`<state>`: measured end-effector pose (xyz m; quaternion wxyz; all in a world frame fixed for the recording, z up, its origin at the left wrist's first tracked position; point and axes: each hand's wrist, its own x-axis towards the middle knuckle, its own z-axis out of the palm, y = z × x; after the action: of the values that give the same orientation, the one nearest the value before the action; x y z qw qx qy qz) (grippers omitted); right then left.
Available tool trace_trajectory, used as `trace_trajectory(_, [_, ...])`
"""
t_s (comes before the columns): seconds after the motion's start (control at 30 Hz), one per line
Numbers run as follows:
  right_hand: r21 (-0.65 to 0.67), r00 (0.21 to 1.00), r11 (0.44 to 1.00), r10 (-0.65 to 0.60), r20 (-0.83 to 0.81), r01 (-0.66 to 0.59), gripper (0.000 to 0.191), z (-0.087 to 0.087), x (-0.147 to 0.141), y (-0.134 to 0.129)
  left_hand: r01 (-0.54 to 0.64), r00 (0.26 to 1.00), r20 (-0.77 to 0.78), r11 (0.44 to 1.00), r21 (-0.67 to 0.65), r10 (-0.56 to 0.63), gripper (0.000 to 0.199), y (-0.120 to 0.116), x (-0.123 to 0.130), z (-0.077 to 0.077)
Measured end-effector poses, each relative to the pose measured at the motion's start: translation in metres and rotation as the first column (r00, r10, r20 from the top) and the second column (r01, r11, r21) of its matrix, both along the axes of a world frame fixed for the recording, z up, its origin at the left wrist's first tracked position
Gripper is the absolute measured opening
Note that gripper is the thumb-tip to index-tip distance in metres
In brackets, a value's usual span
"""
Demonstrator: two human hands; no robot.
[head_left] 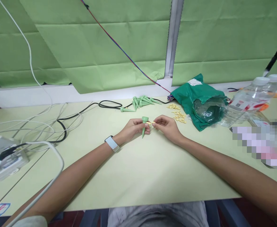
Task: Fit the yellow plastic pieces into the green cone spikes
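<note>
While the left hand (pixel 134 127) grips a green spike (pixel 145 119) near its wide top, point down above the table (pixel 138 176), the right hand (pixel 168 127) pinches a small yellow piece (pixel 150 123) right beside it, contact unclear. More green spikes (pixel 146 102) lie piled beyond the hands, with loose yellow pieces (pixel 176 113) to their right, near a torn green bag (pixel 188 94) and clear bottles (pixel 241 99).
</note>
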<state>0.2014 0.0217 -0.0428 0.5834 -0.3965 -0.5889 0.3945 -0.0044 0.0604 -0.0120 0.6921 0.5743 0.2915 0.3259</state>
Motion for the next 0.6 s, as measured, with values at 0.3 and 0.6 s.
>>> trace_trajectory(0.3, [0.061, 0.998, 0.997, -0.047, 0.034, 0.044, 0.021, -0.0004, 0.0014, -0.0021, -0.090, 0.996, -0.005, 0.996, 0.014, 0.090, 0.027, -0.0057, 0.0041, 0.0054])
trace_trajectory(0.6, [0.101, 0.990, 0.993, -0.066, 0.123, 0.054, 0.023, 0.0048, -0.0031, -0.0081, -0.038, 0.998, -0.050, 0.993, 0.110, 0.044, 0.031, -0.0049, 0.0061, -0.0025])
